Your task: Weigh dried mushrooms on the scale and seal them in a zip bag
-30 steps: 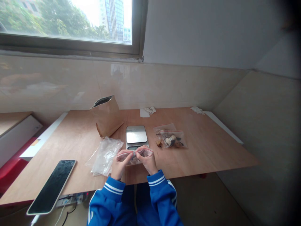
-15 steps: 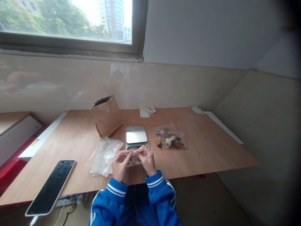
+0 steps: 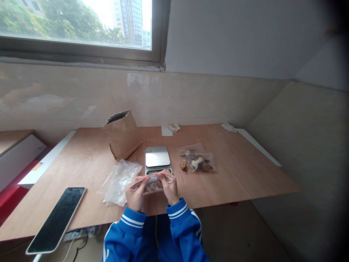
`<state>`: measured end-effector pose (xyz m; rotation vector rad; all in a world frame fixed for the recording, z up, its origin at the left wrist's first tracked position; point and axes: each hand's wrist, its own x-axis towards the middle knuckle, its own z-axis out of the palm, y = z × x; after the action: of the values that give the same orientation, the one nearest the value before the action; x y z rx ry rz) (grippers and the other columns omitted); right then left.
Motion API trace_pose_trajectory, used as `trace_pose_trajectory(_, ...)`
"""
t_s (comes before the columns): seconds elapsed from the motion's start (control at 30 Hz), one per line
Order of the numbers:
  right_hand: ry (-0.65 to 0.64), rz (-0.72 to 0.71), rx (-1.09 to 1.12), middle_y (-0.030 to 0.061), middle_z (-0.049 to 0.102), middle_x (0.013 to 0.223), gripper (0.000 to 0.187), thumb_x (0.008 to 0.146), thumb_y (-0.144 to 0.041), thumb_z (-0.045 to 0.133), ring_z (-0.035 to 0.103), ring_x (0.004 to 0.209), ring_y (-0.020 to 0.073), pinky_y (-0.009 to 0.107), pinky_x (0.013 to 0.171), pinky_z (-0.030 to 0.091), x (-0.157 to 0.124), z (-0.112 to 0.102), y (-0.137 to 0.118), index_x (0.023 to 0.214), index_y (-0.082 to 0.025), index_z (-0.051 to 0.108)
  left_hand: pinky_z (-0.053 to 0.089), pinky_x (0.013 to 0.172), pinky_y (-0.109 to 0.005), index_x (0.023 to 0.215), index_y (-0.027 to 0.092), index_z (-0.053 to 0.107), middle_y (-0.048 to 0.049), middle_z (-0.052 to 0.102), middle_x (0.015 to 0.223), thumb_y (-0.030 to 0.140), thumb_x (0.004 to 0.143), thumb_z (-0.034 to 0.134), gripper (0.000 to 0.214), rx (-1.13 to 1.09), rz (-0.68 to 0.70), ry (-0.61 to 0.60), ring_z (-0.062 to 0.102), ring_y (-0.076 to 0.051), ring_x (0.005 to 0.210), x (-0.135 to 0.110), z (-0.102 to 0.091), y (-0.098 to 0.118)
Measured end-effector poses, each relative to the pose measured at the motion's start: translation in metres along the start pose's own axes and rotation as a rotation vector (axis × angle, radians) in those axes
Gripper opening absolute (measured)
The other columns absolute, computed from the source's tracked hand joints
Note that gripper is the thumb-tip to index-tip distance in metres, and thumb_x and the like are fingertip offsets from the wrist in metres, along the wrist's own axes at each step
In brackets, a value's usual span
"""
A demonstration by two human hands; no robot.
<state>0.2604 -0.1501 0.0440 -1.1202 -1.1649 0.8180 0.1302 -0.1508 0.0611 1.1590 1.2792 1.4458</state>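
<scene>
A clear zip bag (image 3: 153, 186) with a red seal line hangs between my hands, and some brownish pieces show inside it. My left hand (image 3: 135, 194) pinches the bag's top edge on the left side. On the other side my right hand (image 3: 169, 187) grips the same edge between thumb and fingers. Just beyond them is a kitchen scale (image 3: 157, 156) with a bare metal plate; its display is partly hidden by the hands. Right of the scale lie two filled zip bags (image 3: 201, 163), overlapping, with a small loose brown piece (image 3: 183, 166) beside them.
Several clear plastic bags (image 3: 121, 182) lie in a pile left of my hands. A brown paper bag (image 3: 122, 134) stands open behind them. A phone (image 3: 57, 220) with a cable lies at the table's front left edge. Crumpled tissue (image 3: 173, 128) lies at the back.
My hands have spread slightly apart along the bag's top edge, the left one shifting leftward. More of the bag's contents shows between them. The view has shifted a little.
</scene>
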Motion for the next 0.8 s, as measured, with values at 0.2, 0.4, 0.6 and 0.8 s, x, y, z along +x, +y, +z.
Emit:
trace_pose_trajectory(0.2,-0.046,0.191,0.116,0.0072,0.067,0.075,0.055,0.088,-0.062,0.037,0.062,0.078,0.0207,0.031,0.075,0.049,-0.001,-0.003,-0.002,0.072,-0.019,0.068,0.053,0.070,-0.029,0.076,0.014,0.073,-0.0056,0.072,0.076,0.036,0.066,0.074,0.024,-0.061,-0.070,0.008,0.066,-0.020,0.074,0.001,-0.001,-0.006)
trace_pose_trajectory(0.4,-0.137,0.261,0.216,0.0097,0.070,0.076,0.080,0.087,-0.070,0.012,0.065,0.073,0.0205,0.029,0.073,0.050,-0.002,-0.010,-0.016,0.080,-0.018,0.073,0.051,0.064,-0.027,0.072,0.013,0.073,-0.0050,0.071,0.069,0.047,0.069,0.069,0.035,-0.100,-0.164,0.071,0.065,-0.018,0.067,0.005,-0.004,-0.016)
trace_pose_trajectory(0.6,-0.087,0.301,0.197,0.0096,0.069,0.068,0.084,0.084,-0.073,0.011,0.064,0.065,0.0200,0.028,0.064,0.050,-0.002,-0.008,-0.011,0.074,-0.016,0.072,0.052,0.062,-0.026,0.068,0.012,0.072,-0.0060,0.071,0.066,0.056,0.072,0.062,0.045,-0.123,-0.225,0.073,0.065,-0.018,0.062,0.005,-0.003,-0.018)
trace_pose_trajectory(0.8,-0.006,0.378,0.149,0.0101,0.069,0.064,0.082,0.080,-0.078,0.015,0.063,0.061,0.0206,0.030,0.062,0.049,0.000,-0.009,-0.010,0.066,-0.017,0.068,0.055,0.073,-0.035,0.073,0.010,0.073,-0.0126,0.073,0.074,0.064,0.077,0.051,0.058,-0.135,-0.263,0.018,0.069,-0.026,0.074,0.002,0.000,-0.012)
